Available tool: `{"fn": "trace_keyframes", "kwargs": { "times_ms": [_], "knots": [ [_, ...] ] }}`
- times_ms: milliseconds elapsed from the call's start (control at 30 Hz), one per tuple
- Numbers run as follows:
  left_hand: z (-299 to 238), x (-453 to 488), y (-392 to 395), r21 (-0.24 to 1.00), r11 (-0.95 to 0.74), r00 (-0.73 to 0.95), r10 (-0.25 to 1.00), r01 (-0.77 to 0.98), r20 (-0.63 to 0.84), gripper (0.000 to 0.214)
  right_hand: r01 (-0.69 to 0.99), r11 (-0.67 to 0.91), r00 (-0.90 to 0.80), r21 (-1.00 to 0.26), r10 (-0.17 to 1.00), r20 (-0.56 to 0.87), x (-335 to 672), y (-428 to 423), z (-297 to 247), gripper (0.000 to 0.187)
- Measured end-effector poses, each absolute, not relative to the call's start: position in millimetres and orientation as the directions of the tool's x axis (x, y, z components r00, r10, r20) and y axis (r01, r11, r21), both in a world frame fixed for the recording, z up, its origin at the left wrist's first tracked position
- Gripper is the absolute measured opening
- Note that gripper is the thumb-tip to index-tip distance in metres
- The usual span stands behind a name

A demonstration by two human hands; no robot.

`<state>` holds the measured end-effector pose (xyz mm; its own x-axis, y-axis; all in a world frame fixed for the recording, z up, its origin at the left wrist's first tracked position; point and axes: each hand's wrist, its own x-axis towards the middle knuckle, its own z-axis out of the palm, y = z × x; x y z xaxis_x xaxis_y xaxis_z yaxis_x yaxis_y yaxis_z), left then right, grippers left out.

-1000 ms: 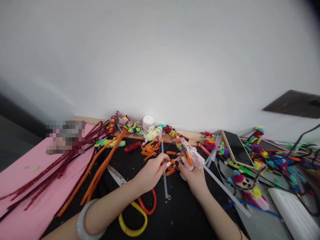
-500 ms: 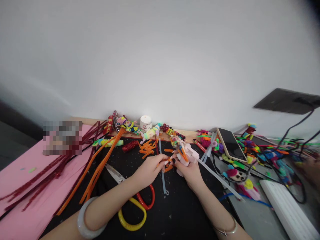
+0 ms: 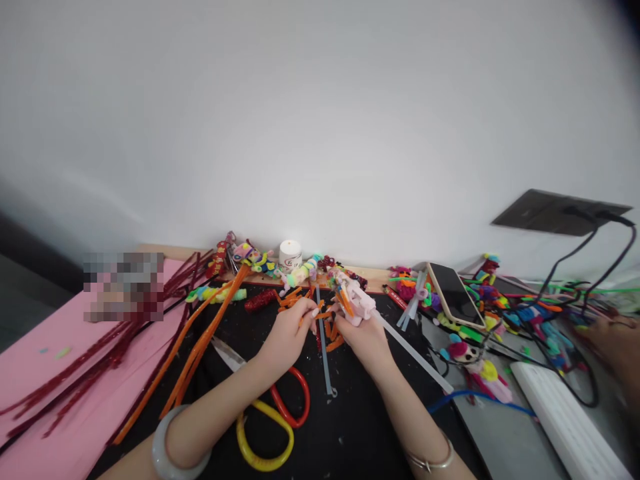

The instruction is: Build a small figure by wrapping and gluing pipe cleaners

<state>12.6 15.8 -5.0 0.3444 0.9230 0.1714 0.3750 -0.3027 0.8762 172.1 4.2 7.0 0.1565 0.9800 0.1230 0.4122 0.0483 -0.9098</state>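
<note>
The left hand (image 3: pixel 289 332) pinches a short, fuzzy orange strip (image 3: pixel 324 315); at its three o'clock, the right hand (image 3: pixel 367 340) grips a pale-pink plastic glue gun (image 3: pixel 361 301).

L hand (image 3: pixel 286 337) w/ whitish nail (image 3: pixel 315 311), chunky pale bangle (image 3: pixel 161 445) L arm (image 3: pixel 225 408), thin silv. bracelet (image 3: pixel 434 464) R arm (image 3: pixel 407 403)

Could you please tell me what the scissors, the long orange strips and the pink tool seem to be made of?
Scissors: grey blades, probably metal from their sheen; smooth red and yellow handles, likely plastic. Long orange strips: apparently fuzzy fibre, as their surface looks soft and matte; any core is hidden. Pink tool: likely matte plastic, judging by its smooth, even-coloured body.
</note>
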Motion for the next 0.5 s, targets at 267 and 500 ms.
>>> {"fn": "trace_keyframes", "kwargs": {
  "times_ms": [267,500],
  "knots": [
    [-5,7,8,0.902,-0.274,0.382,0.914,0.333,0.137,0.019,0.322,0.066,0.130,-0.944,0.985,0.113,173,-9,-6,0.015],
    [-8,2,10,0.927,-0.254,0.453,0.885,0.277,0.107,0.019,0.295,0.007,0.178,-0.955,0.982,0.062,174,-9,-9,0.012]
  ]
}}
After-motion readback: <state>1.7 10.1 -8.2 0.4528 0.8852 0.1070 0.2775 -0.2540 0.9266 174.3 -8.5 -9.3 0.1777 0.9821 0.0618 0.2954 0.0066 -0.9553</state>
